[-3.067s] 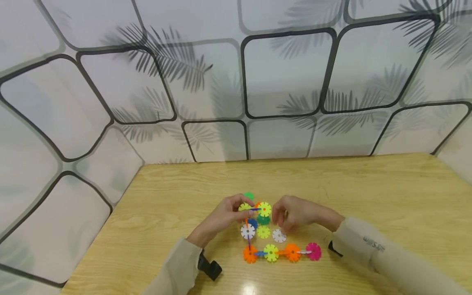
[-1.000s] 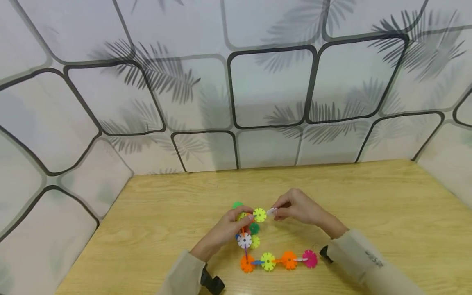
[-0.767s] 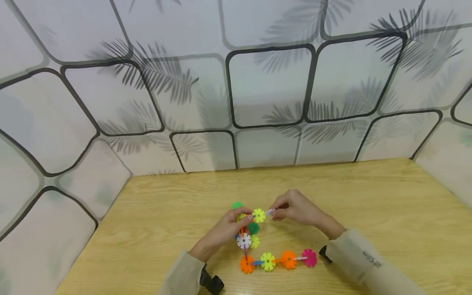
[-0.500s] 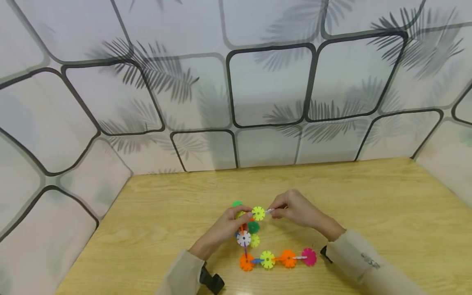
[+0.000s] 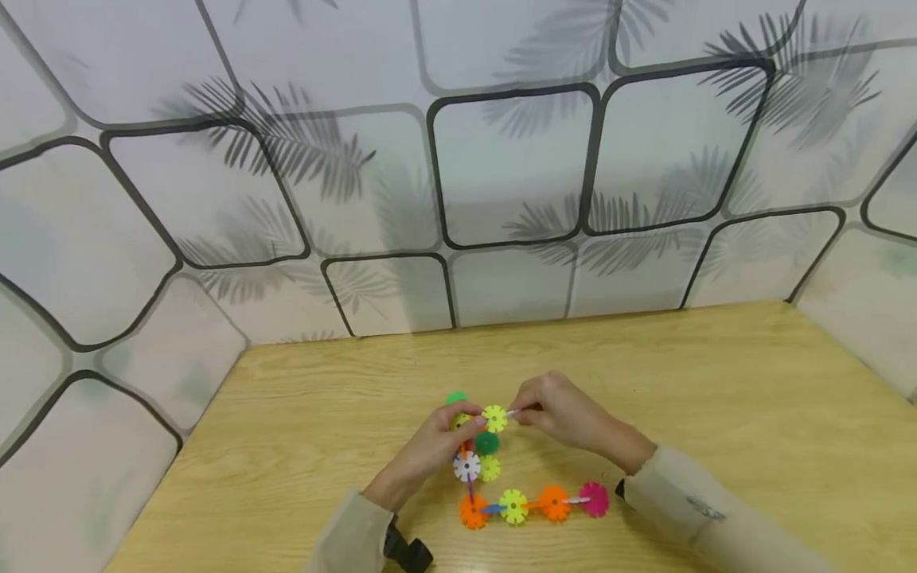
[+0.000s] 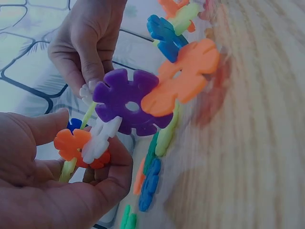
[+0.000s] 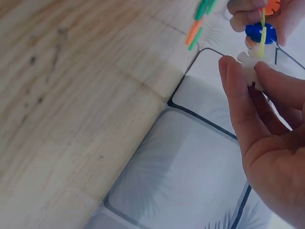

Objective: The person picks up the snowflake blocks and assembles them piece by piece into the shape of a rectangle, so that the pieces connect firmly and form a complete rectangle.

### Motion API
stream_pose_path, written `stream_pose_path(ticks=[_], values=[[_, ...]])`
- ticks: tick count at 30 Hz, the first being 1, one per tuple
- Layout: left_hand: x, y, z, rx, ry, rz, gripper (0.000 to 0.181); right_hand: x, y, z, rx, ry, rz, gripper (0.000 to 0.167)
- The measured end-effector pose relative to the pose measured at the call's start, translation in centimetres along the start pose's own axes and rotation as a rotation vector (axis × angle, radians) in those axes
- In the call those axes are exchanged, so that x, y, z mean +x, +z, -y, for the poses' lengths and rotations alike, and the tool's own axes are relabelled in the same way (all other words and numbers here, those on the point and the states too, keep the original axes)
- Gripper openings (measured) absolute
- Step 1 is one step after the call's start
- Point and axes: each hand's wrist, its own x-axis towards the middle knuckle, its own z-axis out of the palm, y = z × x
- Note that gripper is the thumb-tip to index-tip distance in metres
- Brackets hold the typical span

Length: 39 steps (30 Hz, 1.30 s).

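A chain of notched discs bends in an L. My left hand (image 5: 428, 447) pinches its upper end around a yellow disc (image 5: 461, 422) and, in the left wrist view, an orange disc (image 6: 72, 144). Between the hands a yellow disc (image 5: 494, 419) is joined on by a blue disc (image 7: 261, 33). Thumb and fingers of my right hand (image 5: 566, 410) pinch a white disc (image 7: 251, 69) that meets this yellow disc's right edge. Lower in the chain are a white disc (image 5: 467, 466), an orange corner disc (image 5: 473, 512) and a pink end disc (image 5: 594, 500).
Loose discs lie beside the chain's upright part: a dark green one (image 5: 487, 443), a yellow one (image 5: 489, 468) and a light green one (image 5: 456, 398) beyond the left hand. The wooden table (image 5: 322, 398) meets a patterned wall (image 5: 501, 175) at the back.
The right hand has lifted the white disc from the table and brought it to the upper yellow disc's edge. The left hand keeps its grip. The head view has shifted slightly.
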Motion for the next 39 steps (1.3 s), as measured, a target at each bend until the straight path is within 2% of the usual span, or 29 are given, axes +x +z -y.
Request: stream_pose_path(ticks=[8,18,23,29,35,39], values=[[-0.3,-0.1,0.2,-0.010,-0.023,0.000,0.039,0.5,0.5,0.2,0.005,-0.002,-0.010,0.009],[-0.3,-0.3,-0.1,0.008,-0.002,-0.001,0.040,0.5,-0.7,-0.4,0.083,0.094,0.062,0.006],[-0.4,-0.5,0.2,-0.017,0.002,-0.006,0.037,0.3,-0.8,-0.6,0.137,0.112,0.059,0.008],[-0.9,-0.6,0.2,-0.088,0.018,0.007,0.033,0.5,-0.6,-0.4,0.143,0.079,0.044,0.008],[-1.1,-0.7,0.1,-0.108,0.026,0.009,0.034,0.3,-0.9,-0.8,0.144,0.075,0.121,0.007],[-1.2,-0.9,0.1,-0.071,0.018,-0.015,0.032,0.6,-1.3,-1.3,0.190,0.128,0.170,0.012]])
